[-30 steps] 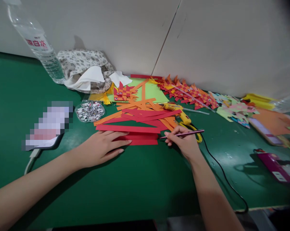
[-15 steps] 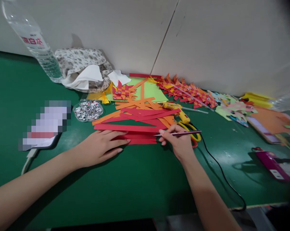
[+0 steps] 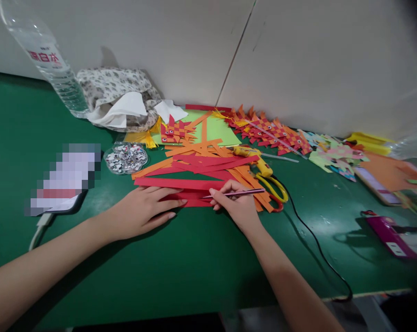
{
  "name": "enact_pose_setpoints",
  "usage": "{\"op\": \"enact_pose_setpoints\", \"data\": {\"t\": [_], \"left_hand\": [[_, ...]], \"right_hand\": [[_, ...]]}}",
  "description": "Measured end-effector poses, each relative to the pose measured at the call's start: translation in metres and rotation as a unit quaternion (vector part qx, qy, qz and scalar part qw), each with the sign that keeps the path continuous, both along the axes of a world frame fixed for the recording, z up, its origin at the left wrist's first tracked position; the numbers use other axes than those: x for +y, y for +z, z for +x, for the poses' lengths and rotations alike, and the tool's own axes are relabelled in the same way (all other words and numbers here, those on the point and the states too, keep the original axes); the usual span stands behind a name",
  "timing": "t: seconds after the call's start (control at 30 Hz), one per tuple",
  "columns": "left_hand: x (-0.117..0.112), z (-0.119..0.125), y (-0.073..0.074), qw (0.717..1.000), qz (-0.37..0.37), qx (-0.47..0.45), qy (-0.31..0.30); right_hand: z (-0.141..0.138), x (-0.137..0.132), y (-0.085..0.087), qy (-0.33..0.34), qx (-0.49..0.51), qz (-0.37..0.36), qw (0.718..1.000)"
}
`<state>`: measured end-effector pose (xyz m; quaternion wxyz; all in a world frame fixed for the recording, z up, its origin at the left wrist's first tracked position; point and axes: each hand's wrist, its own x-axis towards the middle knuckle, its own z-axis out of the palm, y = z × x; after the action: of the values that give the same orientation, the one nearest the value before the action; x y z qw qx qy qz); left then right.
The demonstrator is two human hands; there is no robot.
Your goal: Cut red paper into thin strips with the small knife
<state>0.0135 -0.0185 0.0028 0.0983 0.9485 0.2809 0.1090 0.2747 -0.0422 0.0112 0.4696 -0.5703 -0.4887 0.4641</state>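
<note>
My left hand [image 3: 149,206] lies flat with fingers stretched over red paper [image 3: 197,203] on the green table, pressing its left part. Across the top of that paper runs a long red strip [image 3: 180,183]. My right hand [image 3: 234,200] is closed around a slim dark pink pen [image 3: 246,192], its tip resting on or just above the red paper between the strip and the lower edge. Right behind the hands, loose red paper strips [image 3: 208,166] and orange paper strips [image 3: 184,150] are heaped. Yellow-handled scissors [image 3: 279,189] lie partly under the strips.
A yellow glue gun [image 3: 258,161] with a black cord [image 3: 315,240] sits right of centre. Woven paper fish [image 3: 270,131] line the wall. At left are a phone [image 3: 68,180], googly eyes [image 3: 127,158] and a tall bottle [image 3: 49,60]. A purple power strip [image 3: 390,235] is at right.
My right hand has slid left along the red paper with the pen, uncovering more orange strips behind it. My left hand has stayed in place on the paper.
</note>
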Motion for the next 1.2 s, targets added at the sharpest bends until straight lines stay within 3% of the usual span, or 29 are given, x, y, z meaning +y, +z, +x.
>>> {"op": "enact_pose_setpoints", "data": {"t": [1.2], "left_hand": [[0.0,0.001,0.001,1.0,0.004,0.016,0.001]], "right_hand": [[0.043,0.004,0.001,-0.024,-0.059,0.025,0.998]]}}
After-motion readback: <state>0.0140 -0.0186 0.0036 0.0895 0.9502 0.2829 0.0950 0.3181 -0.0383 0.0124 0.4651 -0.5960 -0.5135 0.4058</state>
